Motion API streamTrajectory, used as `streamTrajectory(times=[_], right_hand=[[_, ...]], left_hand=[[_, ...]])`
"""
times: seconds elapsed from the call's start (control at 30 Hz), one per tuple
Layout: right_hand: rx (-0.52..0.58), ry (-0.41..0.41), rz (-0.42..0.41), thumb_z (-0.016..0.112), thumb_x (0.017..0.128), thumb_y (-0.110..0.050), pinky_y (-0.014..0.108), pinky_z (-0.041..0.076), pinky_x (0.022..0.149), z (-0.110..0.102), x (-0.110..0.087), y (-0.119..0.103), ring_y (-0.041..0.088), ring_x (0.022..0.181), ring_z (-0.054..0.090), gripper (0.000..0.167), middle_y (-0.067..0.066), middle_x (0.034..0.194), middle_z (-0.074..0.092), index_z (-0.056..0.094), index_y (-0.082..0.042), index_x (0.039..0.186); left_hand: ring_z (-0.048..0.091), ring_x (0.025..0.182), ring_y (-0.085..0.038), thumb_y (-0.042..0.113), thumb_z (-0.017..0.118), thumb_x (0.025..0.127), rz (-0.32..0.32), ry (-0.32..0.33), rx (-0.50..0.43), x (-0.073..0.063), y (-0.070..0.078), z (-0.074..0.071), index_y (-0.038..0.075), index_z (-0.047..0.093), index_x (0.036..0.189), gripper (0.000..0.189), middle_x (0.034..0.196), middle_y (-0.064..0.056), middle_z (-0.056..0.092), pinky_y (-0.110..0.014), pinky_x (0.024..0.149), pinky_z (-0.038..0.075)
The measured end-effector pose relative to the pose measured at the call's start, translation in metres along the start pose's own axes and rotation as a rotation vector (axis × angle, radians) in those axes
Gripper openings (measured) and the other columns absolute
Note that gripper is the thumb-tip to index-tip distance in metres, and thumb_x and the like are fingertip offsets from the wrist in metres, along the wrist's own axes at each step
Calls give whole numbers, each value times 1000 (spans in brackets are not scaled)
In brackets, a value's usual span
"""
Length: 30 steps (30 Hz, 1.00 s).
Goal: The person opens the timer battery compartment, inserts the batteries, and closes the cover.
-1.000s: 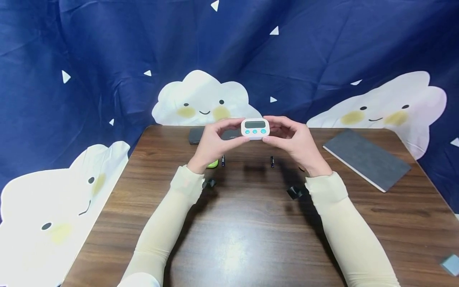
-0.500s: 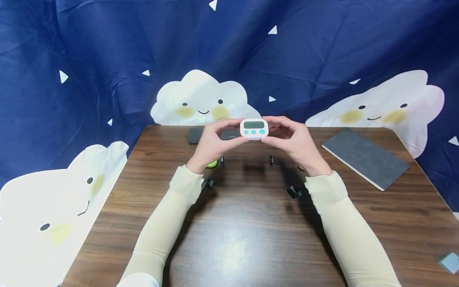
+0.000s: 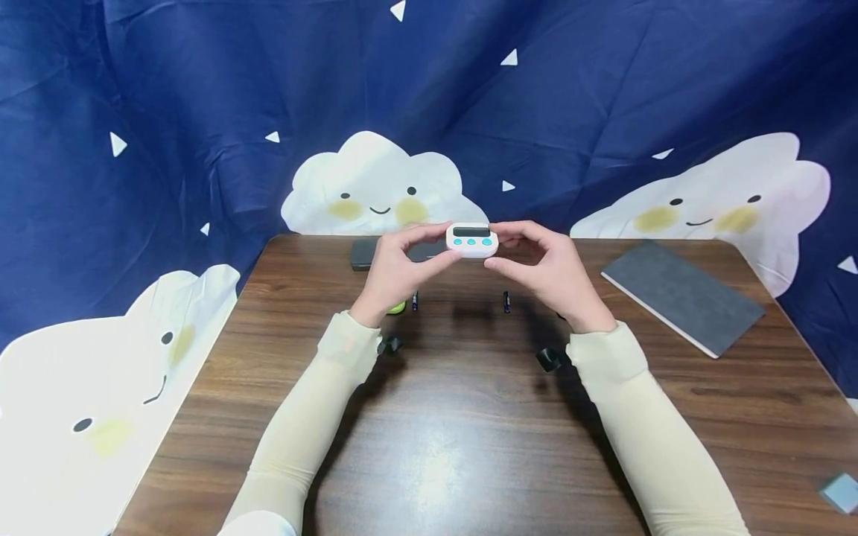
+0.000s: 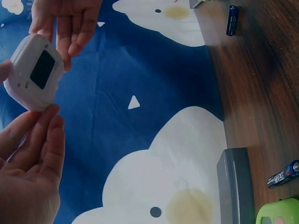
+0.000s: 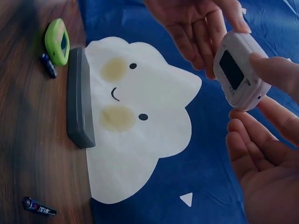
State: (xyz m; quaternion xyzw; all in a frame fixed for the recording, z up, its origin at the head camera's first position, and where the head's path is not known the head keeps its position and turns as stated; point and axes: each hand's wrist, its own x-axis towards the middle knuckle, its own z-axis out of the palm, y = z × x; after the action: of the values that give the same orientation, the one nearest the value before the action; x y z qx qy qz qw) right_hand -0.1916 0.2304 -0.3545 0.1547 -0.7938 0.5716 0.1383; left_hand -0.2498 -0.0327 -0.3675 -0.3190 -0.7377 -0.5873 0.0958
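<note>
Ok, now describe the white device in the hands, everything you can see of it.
The white device looks like smooth plastic, compact with rounded corners. Its front has a dark screen, no digits readable, above three turquoise buttons. The opposite face carries a dark rectangle. It is held in the air above the table, pinched at its sides by left hand and right hand.

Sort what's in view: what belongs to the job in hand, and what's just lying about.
In the job: white timer, held between left hand and right hand.

Apparently just lying about: two batteries (untouched, though perhaps meant for the timer); dark grey case; green gadget; grey notebook-like item; pale blue block.
</note>
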Motion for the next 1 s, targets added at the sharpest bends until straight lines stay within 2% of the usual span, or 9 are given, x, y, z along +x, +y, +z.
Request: streamTrajectory(times=[0.13,0.27,0.4,0.53,0.63,0.77,1.0], right_hand=[[-48,16,-48,91,95,-9,20,63,93,0,0,1,14,107,76,42,-1,118,81,81,-18,135],[-94,45,-71,92,95,-13,20,62,93,-1,0,1,22,106,76,39,-3,115,82,83,-23,132],[-123,68,-72,93,94,-17,20,61,96,0,0,1,27,107,76,38,-5,113,82,84,-26,130],[-139,93,-79,93,94,-18,18,60,95,2,-1,1,21,104,75,36,-3,112,81,85,-24,128],[-153,110,-92,92,95,-16,19,59,92,2,-2,2,16,102,73,34,-2,112,81,85,-23,127],[-166,133,-116,92,95,-13,19,59,91,3,0,3,14,100,71,32,2,112,81,86,-20,125],[-184,158,-168,92,93,-8,14,58,95,3,2,6,3,106,69,31,3,126,82,87,-14,123]], left_hand=[[76,121,-20,22,93,93,9,23,1,0,0,2,11,83,134,43,130,-7,84,-34,108,62],[76,121,-18,21,93,94,20,45,1,0,2,4,11,84,133,41,130,-7,84,-29,106,61],[76,123,-18,21,93,94,8,58,3,-1,2,5,13,84,132,40,130,-7,84,-34,108,62],[76,127,-21,22,91,96,-22,44,-3,-2,2,5,12,83,134,39,133,-9,83,-48,113,61],[75,129,-22,22,88,99,-52,20,-4,-2,1,5,10,82,136,39,135,-10,82,-52,114,60],[75,130,-21,23,86,101,-79,2,17,-2,1,6,10,81,137,39,137,-10,82,-45,112,61],[75,132,-20,26,84,103,-108,-1,41,-1,1,8,11,80,139,39,139,-9,81,-37,109,62]])
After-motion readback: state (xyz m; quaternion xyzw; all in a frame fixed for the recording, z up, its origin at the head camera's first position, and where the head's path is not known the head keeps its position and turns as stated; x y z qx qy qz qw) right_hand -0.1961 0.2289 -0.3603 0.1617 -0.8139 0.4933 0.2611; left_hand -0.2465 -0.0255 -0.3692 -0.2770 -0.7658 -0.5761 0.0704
